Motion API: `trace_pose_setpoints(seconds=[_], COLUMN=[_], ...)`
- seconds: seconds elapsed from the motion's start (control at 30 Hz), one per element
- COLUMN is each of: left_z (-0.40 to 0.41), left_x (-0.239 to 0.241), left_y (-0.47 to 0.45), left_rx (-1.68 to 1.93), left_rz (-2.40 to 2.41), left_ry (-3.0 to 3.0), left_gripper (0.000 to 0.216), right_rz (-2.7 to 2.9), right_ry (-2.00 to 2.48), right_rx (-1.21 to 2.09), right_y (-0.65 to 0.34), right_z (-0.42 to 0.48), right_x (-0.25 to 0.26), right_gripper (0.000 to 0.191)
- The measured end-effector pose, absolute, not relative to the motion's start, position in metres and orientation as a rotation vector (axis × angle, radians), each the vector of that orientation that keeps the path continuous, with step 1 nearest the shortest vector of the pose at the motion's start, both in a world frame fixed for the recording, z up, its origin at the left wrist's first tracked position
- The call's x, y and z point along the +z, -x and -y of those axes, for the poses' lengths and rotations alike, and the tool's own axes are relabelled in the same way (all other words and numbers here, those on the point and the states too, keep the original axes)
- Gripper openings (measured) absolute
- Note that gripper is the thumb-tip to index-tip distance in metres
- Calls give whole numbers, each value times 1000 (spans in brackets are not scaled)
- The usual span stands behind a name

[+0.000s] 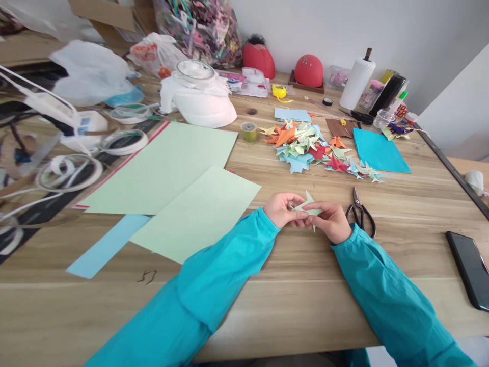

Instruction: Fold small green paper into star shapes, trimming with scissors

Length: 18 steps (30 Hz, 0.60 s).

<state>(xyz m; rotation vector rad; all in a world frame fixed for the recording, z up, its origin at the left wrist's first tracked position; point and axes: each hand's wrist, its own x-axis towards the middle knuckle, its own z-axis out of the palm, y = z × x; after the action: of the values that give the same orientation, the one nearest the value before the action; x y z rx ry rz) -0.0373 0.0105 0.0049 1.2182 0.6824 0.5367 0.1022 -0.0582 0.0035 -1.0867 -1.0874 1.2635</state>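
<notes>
Between my two hands is a pale green paper star [308, 203] with pointed tips sticking out past the fingers. My left hand [284, 209] pinches it from the left, and my right hand [331, 220] grips its right side. Part of the star is hidden behind the fingers. Just right of my right hand lie black-handled scissors [358, 210], blades pointing away. Farther off is a heap of folded paper stars [301, 142] in orange, green, red and blue. Pale green paper sheets [206, 209] lie left of my left hand.
A blue paper strip [109, 244] pokes out from beside the sheets. A turquoise square [380, 150] lies right of the heap, a spool [249, 132] left of it. A phone [468, 267] rests near the right edge. Cable coils [69, 173] and bags crowd the left and back.
</notes>
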Motion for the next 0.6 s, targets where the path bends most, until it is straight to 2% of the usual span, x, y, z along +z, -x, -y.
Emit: trace_pose_setpoints(seconds=[0.3, 0.6], left_z=[-17, -20], left_x=[5, 8], left_y=[42, 46], left_rx=[484, 446], left_rz=[-621, -601], left_ry=[-1127, -1099], left_gripper=[54, 57], right_rz=[1010, 859], right_ry=[1022, 969], right_rx=[1341, 1403], right_y=[-105, -102], right_z=[58, 58], right_x=[1, 3], right_gripper=[25, 24])
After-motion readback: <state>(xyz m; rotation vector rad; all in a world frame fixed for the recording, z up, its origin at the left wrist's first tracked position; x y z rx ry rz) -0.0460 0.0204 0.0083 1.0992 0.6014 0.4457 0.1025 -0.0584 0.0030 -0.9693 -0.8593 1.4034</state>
